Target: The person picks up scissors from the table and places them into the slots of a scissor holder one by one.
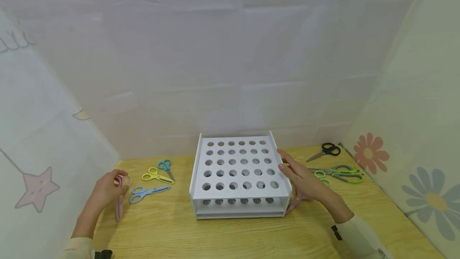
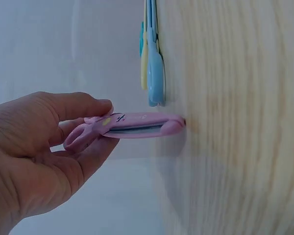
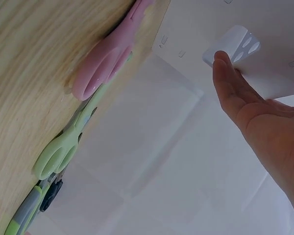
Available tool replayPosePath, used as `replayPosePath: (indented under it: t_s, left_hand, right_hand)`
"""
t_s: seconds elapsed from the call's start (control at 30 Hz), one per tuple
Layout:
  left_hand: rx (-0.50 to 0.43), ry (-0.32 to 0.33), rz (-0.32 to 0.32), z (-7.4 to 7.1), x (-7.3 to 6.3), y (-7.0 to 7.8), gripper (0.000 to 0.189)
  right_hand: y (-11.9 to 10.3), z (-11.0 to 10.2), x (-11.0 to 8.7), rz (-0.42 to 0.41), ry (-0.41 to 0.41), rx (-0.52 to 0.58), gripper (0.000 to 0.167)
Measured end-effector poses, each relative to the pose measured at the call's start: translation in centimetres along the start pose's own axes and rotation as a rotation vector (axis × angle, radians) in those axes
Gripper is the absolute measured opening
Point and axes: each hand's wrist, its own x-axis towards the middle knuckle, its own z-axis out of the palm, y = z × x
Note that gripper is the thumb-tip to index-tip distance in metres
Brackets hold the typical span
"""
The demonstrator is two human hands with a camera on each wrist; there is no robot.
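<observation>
Pink scissors (image 1: 119, 208) hang from my left hand (image 1: 107, 189), pinched at the handles between thumb and fingers. In the left wrist view, the tip of these pink scissors (image 2: 144, 125) points at the wooden table and meets it or nearly does. A white rack (image 1: 238, 193) with rows of round holes, none with anything in it, stands mid-table. My right hand (image 1: 305, 180) lays its fingers against the rack's right side, beside a cutout in the panel in the right wrist view. Below that hand lie other pink scissors (image 3: 100, 68), partly hidden in the head view.
Left of the rack lie blue scissors (image 1: 149, 191), yellow scissors (image 1: 157, 176) and teal-handled scissors (image 1: 166, 167). To its right are light green scissors (image 3: 59, 152), green-and-grey scissors (image 1: 330, 171) and black scissors (image 1: 324, 152). White sheets wall the table (image 1: 161, 231) behind and at both sides.
</observation>
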Motion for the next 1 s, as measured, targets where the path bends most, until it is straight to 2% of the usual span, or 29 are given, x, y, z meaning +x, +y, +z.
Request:
replayPosePath:
  t_s: [0.17,0.37,0.4,0.47,0.53,0.67,0.73,0.87,1.0]
  left_hand:
    - [-0.065,-0.029,0.015,0.2,0.3,1.1,0.045]
    - [-0.083,-0.017,0.039,0.2,0.1,3.3,0.045]
    - [-0.081,-0.001,0.050,0.3,0.0,3.8,0.044]
    - [-0.085,0.030,0.076,0.4,-0.3,5.0,0.042]
    - [-0.079,0.067,0.110,0.3,-0.7,6.6,0.041]
    - [-0.108,0.120,0.176,-0.4,-1.3,10.5,0.037]
    - [-0.156,0.121,0.207,-0.6,-1.6,12.6,0.034]
    - [-0.284,0.105,0.280,-1.2,-2.5,16.4,0.029]
    - [-0.449,0.040,0.319,-1.5,-2.8,19.2,0.029]
  right_hand:
    - [0.4,-0.2,-0.3,0.010,-0.011,0.029,0.057]
    - [0.7,-0.1,-0.6,0.129,-0.187,0.454,0.066]
    - [0.8,-0.1,-0.6,0.149,-0.201,0.498,0.066]
    - [1.0,0.1,-0.5,0.158,-0.200,0.504,0.066]
    - [0.8,0.2,-0.5,0.141,-0.162,0.438,0.063]
    - [-0.2,0.5,-0.6,0.125,-0.013,0.261,0.058]
    - [-0.7,0.8,-0.8,0.134,0.070,0.208,0.057]
    - [-1.6,1.3,-1.1,0.152,0.202,0.212,0.054]
    - [-1.6,1.6,-0.8,0.158,0.253,0.253,0.052]
